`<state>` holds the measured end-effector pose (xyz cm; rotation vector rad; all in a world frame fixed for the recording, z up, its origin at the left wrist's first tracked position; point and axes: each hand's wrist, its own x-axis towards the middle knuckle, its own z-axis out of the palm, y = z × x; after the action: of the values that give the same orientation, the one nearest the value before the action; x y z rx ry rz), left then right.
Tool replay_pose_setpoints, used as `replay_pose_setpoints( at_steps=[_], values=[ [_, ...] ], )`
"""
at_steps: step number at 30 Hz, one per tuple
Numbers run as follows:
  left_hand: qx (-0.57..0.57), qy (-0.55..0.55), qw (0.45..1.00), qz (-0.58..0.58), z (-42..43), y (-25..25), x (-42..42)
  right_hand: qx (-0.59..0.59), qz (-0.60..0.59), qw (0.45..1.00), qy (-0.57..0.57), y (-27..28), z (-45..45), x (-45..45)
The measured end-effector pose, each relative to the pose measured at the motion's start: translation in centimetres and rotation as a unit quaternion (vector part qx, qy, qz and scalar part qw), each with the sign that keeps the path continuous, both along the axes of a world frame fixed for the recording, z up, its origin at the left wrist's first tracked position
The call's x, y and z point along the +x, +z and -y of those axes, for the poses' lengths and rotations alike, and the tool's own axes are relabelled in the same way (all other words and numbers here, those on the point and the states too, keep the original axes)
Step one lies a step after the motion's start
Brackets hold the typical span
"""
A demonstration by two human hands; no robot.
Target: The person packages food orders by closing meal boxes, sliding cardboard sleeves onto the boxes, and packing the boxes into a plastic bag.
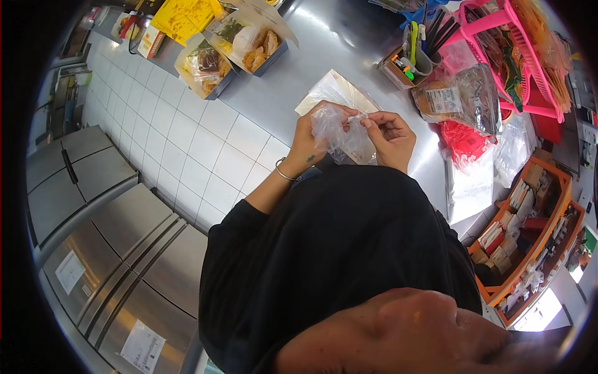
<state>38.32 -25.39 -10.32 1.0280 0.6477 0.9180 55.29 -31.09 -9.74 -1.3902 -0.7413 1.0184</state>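
Note:
My left hand (309, 129), with a bracelet at the wrist, is closed on a crumpled clear plastic bag (339, 138). My right hand (391, 135) pinches the gathered top of the same bag between thumb and fingers. The two hands almost meet in front of my chest, above the edge of a steel table. What the bag contains, if anything, I cannot make out. Behind and under the hands lies a pale, flat stack that looks like paper or folded card (336, 92).
Open food boxes (254, 43) and a yellow tray (182, 17) stand at the table's far left. To the right are a pen holder (408, 65), a packaged bread loaf (443, 100) and a pink basket (529, 68). Steel fridges (134, 230) line the left; an orange shelf (526, 237) is at right.

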Motion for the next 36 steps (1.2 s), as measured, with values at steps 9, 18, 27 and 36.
replay_pose_setpoints(
  at_steps=[9, 18, 27, 36],
  values=[
    [-0.003, -0.003, 1.0, -0.003, 0.0, -0.3, 0.0, 0.011, -0.016, 1.0, 0.001, -0.3, 0.0, 0.1],
    [-0.017, 0.006, 1.0, 0.004, 0.0, -0.1, 0.2, -0.021, -0.033, 0.999, 0.006, 0.2, -0.2, 0.1],
    [0.009, -0.007, 1.0, -0.024, -0.2, 0.0, -0.1, -0.08, 0.093, 0.986, 0.11, 1.5, -1.1, 1.0],
    [0.195, 0.078, 0.962, -0.178, 0.0, 2.3, 0.5, 0.134, 0.549, 0.815, 0.129, 2.2, -2.0, 3.0]
  ],
)
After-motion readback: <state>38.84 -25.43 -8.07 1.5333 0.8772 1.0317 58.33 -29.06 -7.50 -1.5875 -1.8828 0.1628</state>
